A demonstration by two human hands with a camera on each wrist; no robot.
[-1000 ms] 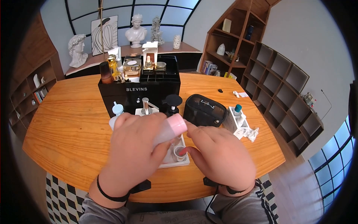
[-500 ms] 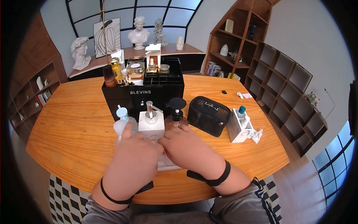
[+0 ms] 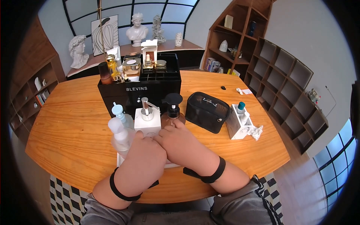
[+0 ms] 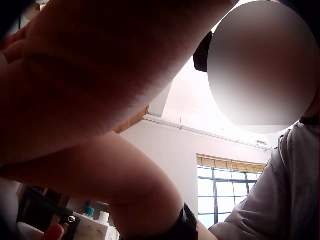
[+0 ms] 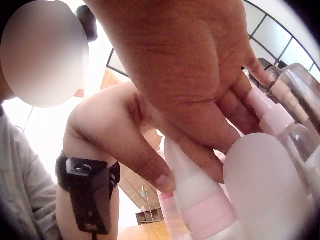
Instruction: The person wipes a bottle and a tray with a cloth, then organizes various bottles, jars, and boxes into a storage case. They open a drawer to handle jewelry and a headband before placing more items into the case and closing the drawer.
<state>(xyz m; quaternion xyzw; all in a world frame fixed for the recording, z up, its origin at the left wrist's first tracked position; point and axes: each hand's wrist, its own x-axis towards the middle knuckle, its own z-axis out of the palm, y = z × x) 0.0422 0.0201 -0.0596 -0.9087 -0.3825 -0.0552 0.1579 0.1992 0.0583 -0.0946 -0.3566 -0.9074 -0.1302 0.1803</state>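
Observation:
Both hands meet low over a white tray. In the right wrist view, my left hand has its thumb against the white cone of a pink-banded bottle, with a finger on the cone's other side. My right hand arches over the bottles, one finger stretched to the brown pump bottle; its other fingertips are partly hidden. Beside them is a pink spray top. In the head view, my left hand and right hand touch, with a white square dispenser behind.
Left of the hands stand a frosted-cap bottle and a blue-pump bottle. A black organizer holds cosmetics at the back. To the right are a black mesh bag and a white holder beside crumpled white material.
From one second ago, both hands have come down and together at the tray, and the pink-capped bottle is lowered from view. Since half a second ago, the left hand has shifted slightly right, uncovering the frosted-cap bottle.

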